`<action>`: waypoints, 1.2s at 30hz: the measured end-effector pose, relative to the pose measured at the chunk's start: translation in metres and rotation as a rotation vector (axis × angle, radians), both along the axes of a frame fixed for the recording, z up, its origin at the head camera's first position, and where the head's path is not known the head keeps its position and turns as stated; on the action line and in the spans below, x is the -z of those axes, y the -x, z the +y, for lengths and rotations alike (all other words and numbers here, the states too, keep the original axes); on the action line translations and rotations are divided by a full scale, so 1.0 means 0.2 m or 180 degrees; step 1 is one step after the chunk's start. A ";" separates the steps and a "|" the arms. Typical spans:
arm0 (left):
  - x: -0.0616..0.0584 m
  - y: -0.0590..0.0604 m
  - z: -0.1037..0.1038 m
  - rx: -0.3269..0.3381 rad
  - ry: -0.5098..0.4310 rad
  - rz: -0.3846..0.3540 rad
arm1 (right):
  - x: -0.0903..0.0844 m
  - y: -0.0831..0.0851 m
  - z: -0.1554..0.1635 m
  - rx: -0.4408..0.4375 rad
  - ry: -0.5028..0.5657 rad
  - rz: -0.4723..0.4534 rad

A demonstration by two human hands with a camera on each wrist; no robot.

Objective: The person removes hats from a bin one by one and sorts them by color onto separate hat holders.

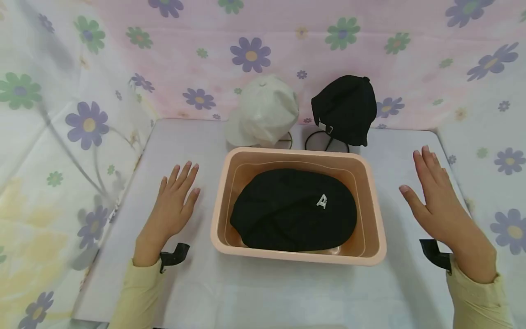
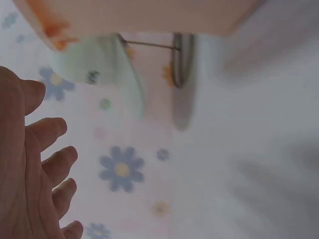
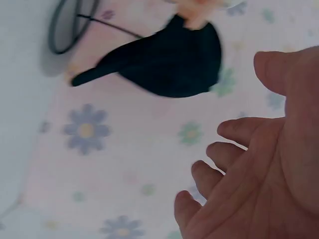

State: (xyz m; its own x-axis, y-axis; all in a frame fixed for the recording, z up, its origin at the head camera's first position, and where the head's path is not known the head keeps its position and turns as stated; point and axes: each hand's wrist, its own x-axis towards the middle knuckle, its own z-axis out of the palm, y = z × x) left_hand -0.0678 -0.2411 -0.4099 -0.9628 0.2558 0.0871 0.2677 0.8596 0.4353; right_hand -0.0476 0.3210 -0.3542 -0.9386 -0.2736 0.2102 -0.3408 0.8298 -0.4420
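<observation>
Fingers on my left hand are loosely spread, thumb set apart; those of my right hand stretch out too, lying closer together, its thumb angled wide. Between my hands, apart from both, sits a peach plastic tub, rectangular with rounded corners and a smooth, slightly glossy rim. Inside it lies a soft black cloth cap, its rounded crown faintly creased and bearing a pale letter-A badge. Behind the tub, a domed white cap and a matte black buckled cap perch on thin wire stands, above the smooth white desk.
</observation>
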 end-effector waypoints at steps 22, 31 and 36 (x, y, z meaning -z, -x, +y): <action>-0.31 -0.07 0.32 0.0690 0.0284 -0.0125 | -0.36 0.18 -0.66 -0.1878 -0.0315 -0.1400; -0.28 -0.09 0.36 0.0690 0.0284 -0.0173 | -0.31 0.20 -0.84 -0.2388 -0.0297 -0.1229; -0.28 -0.10 0.38 0.0595 0.0339 -0.0146 | -0.29 0.19 -0.90 -0.2461 -0.0377 -0.1130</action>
